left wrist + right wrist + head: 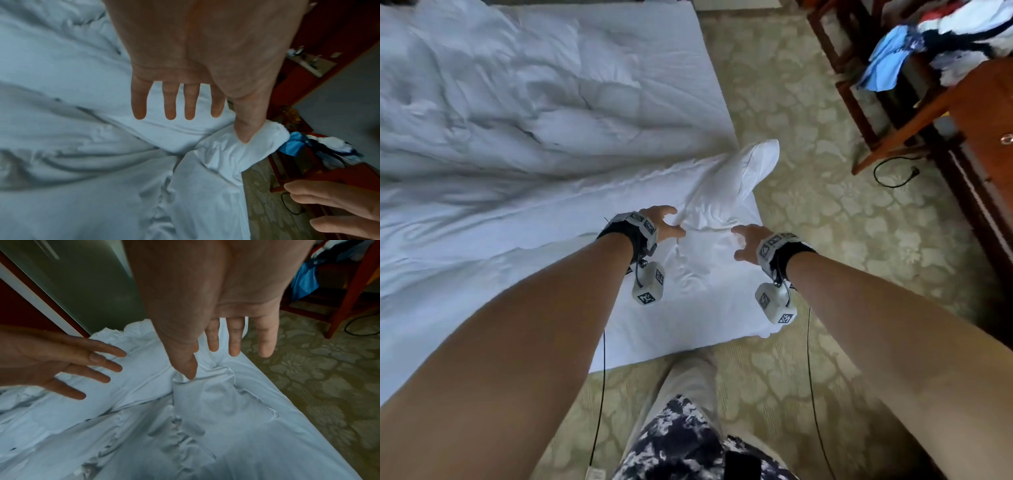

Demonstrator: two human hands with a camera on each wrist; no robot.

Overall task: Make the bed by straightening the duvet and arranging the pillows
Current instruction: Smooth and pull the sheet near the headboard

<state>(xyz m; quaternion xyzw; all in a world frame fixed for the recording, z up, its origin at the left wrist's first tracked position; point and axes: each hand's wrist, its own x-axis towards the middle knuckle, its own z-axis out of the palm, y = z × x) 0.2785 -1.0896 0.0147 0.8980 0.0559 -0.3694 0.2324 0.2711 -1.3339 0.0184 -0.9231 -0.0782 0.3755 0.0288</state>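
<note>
The white duvet [493, 113] lies rumpled across the bed. One twisted corner of the duvet [756, 164] hangs past the bed's right edge over the carpet. My left hand [666, 222] hovers just above the wrinkled cloth near that corner, with its fingers [191, 104] straight and spread and holding nothing. My right hand [746, 243] is a short way to its right, also spread, and its fingers [233, 344] grip nothing. In the right wrist view the left hand [72, 369] shows at the left, above the cloth. No pillow is clearly recognisable.
Patterned beige carpet [808, 113] runs along the bed's right side. A wooden rack with piled clothes [928, 44] and a wooden cabinet [989, 144] stand at the right. A black cable [893, 174] lies on the carpet. My leg [688, 394] is at the bed's near edge.
</note>
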